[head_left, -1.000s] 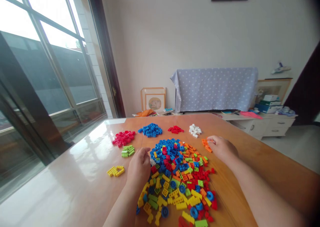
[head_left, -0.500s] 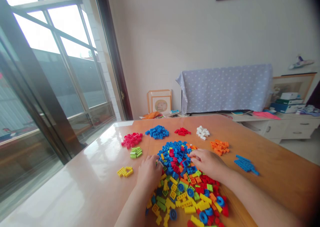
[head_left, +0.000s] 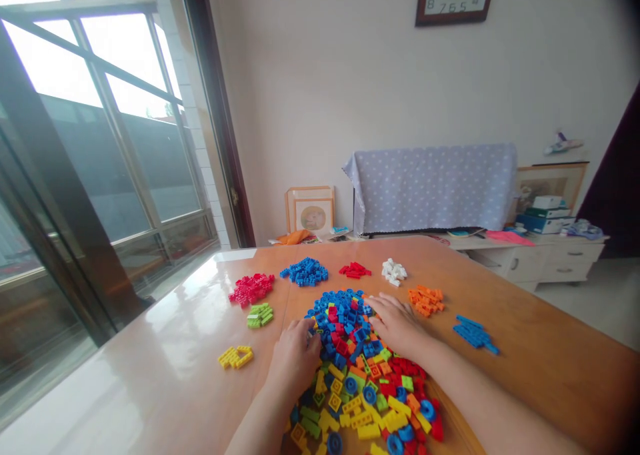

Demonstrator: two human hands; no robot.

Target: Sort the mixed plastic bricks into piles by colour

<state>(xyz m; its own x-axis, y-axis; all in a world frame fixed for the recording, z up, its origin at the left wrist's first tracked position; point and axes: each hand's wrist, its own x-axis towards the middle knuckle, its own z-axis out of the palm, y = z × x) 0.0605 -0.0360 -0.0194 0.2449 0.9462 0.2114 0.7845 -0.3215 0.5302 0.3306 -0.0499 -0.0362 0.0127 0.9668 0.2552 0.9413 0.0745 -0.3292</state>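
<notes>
A large mixed heap of toy building bricks point(head_left: 345, 338) lies on the wooden table, mostly blue at the far end and yellow, red, green and orange nearer me. At its left edge, my left hand point(head_left: 295, 351) is open, its fingers loosely bent and thumb apart against the bricks. My right hand point(head_left: 395, 321) lies open along the heap's right side, with fingers stretched over blue and orange bricks. Its fingertips touch the far right edge. The left fingertips are partly hidden, and I see no brick clearly held in either hand.
Around the heap sit small sorted piles: pink-red bricks point(head_left: 251, 289), blue bricks point(head_left: 305, 272), red bricks point(head_left: 355, 270), white bricks point(head_left: 394, 271), orange bricks point(head_left: 426, 300), long blue bricks point(head_left: 475, 335), green bricks point(head_left: 260, 315) and yellow bricks point(head_left: 235, 357). The table point(head_left: 165, 375) is glossy.
The camera view has shifted, so the table and piles appear further left and the wall clock shows more fully. My right fingers have spread a little; both hands stay at the heap.
</notes>
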